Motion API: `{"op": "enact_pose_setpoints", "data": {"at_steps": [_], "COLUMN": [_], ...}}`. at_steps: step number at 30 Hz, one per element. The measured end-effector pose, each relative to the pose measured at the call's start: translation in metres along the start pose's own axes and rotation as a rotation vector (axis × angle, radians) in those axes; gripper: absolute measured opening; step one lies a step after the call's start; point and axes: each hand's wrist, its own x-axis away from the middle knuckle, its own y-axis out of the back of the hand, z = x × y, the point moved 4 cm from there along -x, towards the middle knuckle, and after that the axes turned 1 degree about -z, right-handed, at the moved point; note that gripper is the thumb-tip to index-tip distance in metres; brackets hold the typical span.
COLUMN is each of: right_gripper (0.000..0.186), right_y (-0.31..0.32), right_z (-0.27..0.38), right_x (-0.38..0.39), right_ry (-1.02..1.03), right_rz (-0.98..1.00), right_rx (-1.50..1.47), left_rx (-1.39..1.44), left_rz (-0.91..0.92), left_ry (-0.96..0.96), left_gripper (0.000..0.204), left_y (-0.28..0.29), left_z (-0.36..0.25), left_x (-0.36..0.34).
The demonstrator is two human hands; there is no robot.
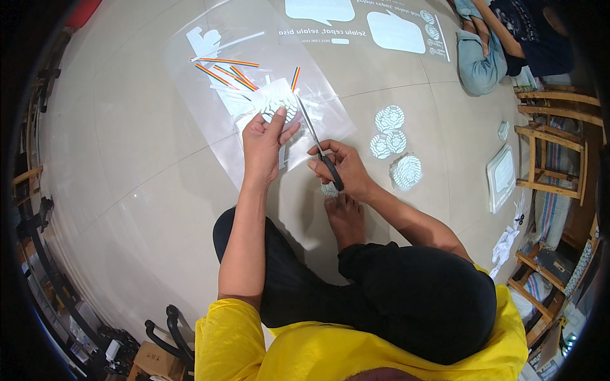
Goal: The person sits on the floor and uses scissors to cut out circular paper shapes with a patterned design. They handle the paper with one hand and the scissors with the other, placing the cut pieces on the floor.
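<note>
My left hand (265,141) pinches a white sheet (274,95) printed with a round, wavy dark pattern. In my right hand (343,166) is a pair of scissors (311,127) with black handles, its blades pointing up and left along the sheet's right edge. Whether the blades are parted cannot be made out. Beneath the sheet lies a clear plastic sheet (210,130) bearing white paper offcuts and several rainbow-striped strips (238,62). Right of my right hand, several round patterned cutouts (389,130) rest on the floor, with a stack of similar cutouts (406,171) just nearer.
A large printed transparent sheet (356,28) with white speech-bubble shapes spreads at the far side. Another person (486,57) sits at the far right. Along the right stand wooden stools (553,155) and a stack of white cutouts (502,178). My bare foot (346,219) is close to the scissors.
</note>
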Motion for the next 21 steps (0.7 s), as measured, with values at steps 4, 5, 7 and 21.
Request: {"op": "enact_pose_setpoints", "data": {"at_steps": [4,5,7,21], "right_gripper": [0.029,0.029,0.029,0.030], "right_y": [-0.0011,-0.0006,0.0012,0.0051], "right_z": [0.0056,0.0055,0.0049,0.0047], "right_x": [0.0000,0.0001,0.0003,0.0022], "right_ry": [-0.011,-0.013,-0.017,-0.010], "right_rz": [-0.023,-0.020,-0.013,-0.001], "right_rx": [0.030,0.029,0.026,0.006], "left_rx": [-0.020,-0.022,-0.027,-0.027], "left_rz": [0.027,0.032,0.041,0.076], "left_ry": [-0.005,-0.006,-0.003,0.003], "left_gripper": [0.025,0.025,0.026,0.029], "left_y": [-0.0016,-0.0014,-0.0005,-0.0030], "left_z": [-0.0025,-0.0020,-0.0012,0.0001], "left_x": [0.0021,0.0019,0.0016,0.0002]}}
